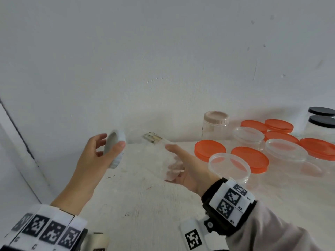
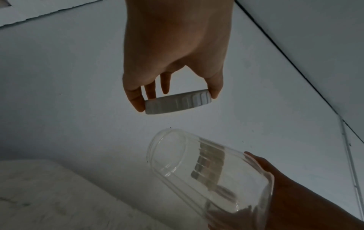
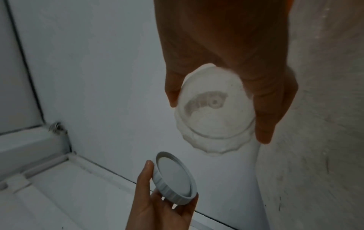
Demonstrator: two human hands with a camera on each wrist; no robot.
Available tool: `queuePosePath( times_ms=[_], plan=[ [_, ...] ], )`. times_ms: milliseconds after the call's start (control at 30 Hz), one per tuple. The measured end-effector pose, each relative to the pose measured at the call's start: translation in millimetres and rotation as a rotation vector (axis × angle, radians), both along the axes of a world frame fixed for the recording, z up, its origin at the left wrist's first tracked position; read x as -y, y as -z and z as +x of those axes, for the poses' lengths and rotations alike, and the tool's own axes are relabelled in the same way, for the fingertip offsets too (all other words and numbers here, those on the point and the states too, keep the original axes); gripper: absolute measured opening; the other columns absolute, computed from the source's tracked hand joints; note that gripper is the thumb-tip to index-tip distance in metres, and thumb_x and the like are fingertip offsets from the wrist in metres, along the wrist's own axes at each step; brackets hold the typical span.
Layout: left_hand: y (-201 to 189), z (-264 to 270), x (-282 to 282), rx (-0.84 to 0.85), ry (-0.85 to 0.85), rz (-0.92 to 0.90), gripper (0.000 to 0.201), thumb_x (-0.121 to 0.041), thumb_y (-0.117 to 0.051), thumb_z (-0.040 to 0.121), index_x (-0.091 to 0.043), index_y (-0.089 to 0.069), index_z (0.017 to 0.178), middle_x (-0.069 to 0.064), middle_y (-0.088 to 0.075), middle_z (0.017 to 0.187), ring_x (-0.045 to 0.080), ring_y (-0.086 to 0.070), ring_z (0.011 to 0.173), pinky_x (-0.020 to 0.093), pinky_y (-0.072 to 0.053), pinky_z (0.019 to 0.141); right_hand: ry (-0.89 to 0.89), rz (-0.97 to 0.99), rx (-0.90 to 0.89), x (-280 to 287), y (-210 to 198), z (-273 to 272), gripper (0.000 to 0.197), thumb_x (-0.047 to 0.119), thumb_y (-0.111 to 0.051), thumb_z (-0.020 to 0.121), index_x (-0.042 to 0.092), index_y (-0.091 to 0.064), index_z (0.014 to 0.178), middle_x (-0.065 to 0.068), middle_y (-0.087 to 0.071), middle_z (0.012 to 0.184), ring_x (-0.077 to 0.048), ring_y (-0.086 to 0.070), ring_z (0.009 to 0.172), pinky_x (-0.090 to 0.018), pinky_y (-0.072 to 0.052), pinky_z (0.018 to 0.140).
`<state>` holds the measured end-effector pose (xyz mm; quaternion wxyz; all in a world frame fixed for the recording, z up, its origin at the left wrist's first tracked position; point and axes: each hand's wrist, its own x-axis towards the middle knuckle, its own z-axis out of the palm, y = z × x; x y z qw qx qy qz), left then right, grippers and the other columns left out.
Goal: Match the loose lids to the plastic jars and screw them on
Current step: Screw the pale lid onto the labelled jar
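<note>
A: Start nearest the camera. What are the two hands doing?

B: In the head view's lower middle, the left hand (image 1: 94, 156) pinches a white ribbed lid (image 1: 115, 149) by its rim, thumb on one side and fingers on the other, hollow side turned toward the jar. The right hand (image 1: 183, 171) is wrapped round the base of a clear plastic jar (image 1: 159, 153), which lies tilted with its open mouth aimed at the lid.

A: Why hold them that way?

B: Likely to line up mouth and lid before screwing. The left wrist view shows the two close but apart, the lid (image 2: 178, 102) just above the jar's threaded rim (image 2: 167, 152). Holding the rim leaves the lid free to turn; holding the base keeps fingers off the threads.

A: And further back?

B: At right of the frame, on the white table (image 1: 145, 205), stands a cluster of open clear jars (image 1: 229, 164) among loose orange lids (image 1: 210, 149). Behind them a jar with a beige lid (image 1: 215, 125) stands by the wall, and two black-lidded jars (image 1: 321, 120) sit at the far right edge.

A: Anything in the way?

B: Nothing lies between lid and jar. The crowded cluster sits just beside the right wrist, so a wide elbow swing could knock it.
</note>
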<state>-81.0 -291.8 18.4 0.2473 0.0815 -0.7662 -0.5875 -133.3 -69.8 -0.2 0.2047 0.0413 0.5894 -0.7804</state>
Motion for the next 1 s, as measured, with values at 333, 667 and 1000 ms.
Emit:
queuePosePath(
  times_ms=[333,667,1000],
  plan=[
    [-11.0,-4.2,-13.3,0.014,0.074,-0.036,0.08,-0.062,-0.065,0.058,-0.034,-0.045,0.13,-0.027,-0.053,0.111,-0.005,-0.055,0.093,0.018,-0.039,0.069,-0.108,-0.128,0.103,-13.4,18.5,12.8,0.061,0.045,-0.079,0.064,0.004,-0.065,0.107,-0.012,-0.06,0.086,-0.026,-0.059,0.076,-0.036,-0.052,0.071],
    [-18.3,-7.8,-23.0,0.024,0.113,-0.068,0.081,-0.064,-0.065,0.059,-0.036,-0.043,0.131,-0.024,-0.053,0.114,0.0,-0.056,0.098,0.018,-0.04,0.068,-0.323,0.151,-0.061,-18.3,22.6,14.5,0.058,0.021,-0.083,0.058,0.017,-0.059,0.111,-0.002,-0.058,0.102,-0.019,-0.058,0.089,-0.041,-0.052,0.091],
    [-18.0,-9.4,-36.3,0.019,0.157,-0.065,0.08,-0.066,-0.077,0.06,-0.038,-0.043,0.127,-0.021,-0.054,0.116,0.0,-0.057,0.101,0.017,-0.042,0.07,-0.519,0.608,-0.317,-23.8,36.0,7.8,0.084,-0.001,-0.083,0.065,0.022,-0.036,0.131,0.001,-0.056,0.123,-0.018,-0.049,0.117,-0.038,-0.039,0.104]
  ],
)
